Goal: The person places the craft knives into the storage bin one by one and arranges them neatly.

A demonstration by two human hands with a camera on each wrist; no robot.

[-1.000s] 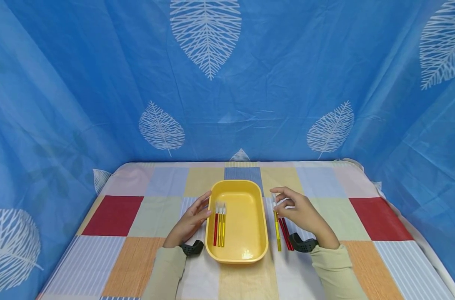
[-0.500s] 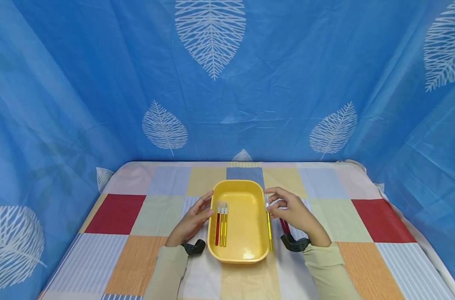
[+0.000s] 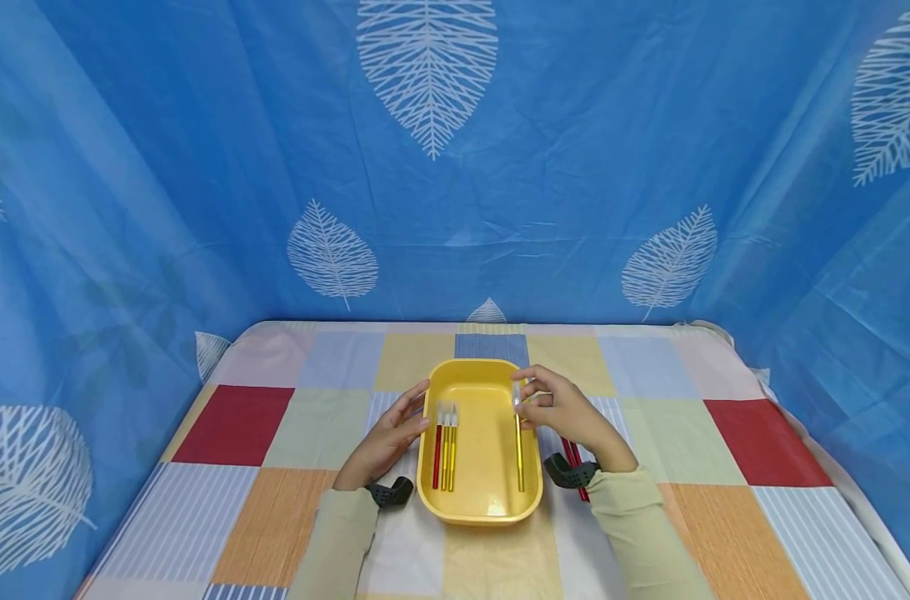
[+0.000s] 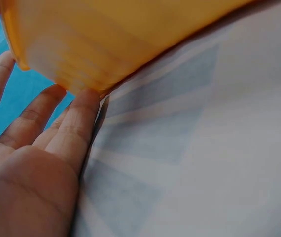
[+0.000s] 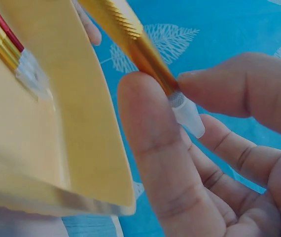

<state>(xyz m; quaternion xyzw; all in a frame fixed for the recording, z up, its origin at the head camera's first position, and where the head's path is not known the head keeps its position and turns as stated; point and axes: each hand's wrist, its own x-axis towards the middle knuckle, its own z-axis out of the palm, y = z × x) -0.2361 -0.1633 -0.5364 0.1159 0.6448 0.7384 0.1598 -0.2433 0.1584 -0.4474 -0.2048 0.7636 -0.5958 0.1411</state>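
Observation:
My right hand (image 3: pixel 567 412) pinches a gold craft knife (image 3: pixel 520 458) near its capped end, between thumb and fingers, over the right side of the yellow tray (image 3: pixel 487 475). In the right wrist view the knife (image 5: pixel 143 54) shows a knurled grip and a clear cap (image 5: pixel 190 118). My left hand (image 3: pixel 383 442) touches the tray's left side; in the left wrist view its fingertips (image 4: pixel 84 98) rest against the outer wall (image 4: pixel 111 44). Inside the tray, one red craft knife (image 3: pixel 436 458) and two gold craft knives (image 3: pixel 448 460) lie side by side at the left.
Red craft knives (image 3: pixel 572 452) lie on the patchwork tablecloth (image 3: pixel 665 425) right of the tray, partly hidden by my right wrist and its black wrist mount (image 3: pixel 570 472). A blue leaf-print curtain (image 3: pixel 560 167) hangs behind the table and along both sides.
My right hand has moved left with the gold craft knife, from beside the red knives, across the tray's right rim to above its inside. The left hand stays at the tray's left side.

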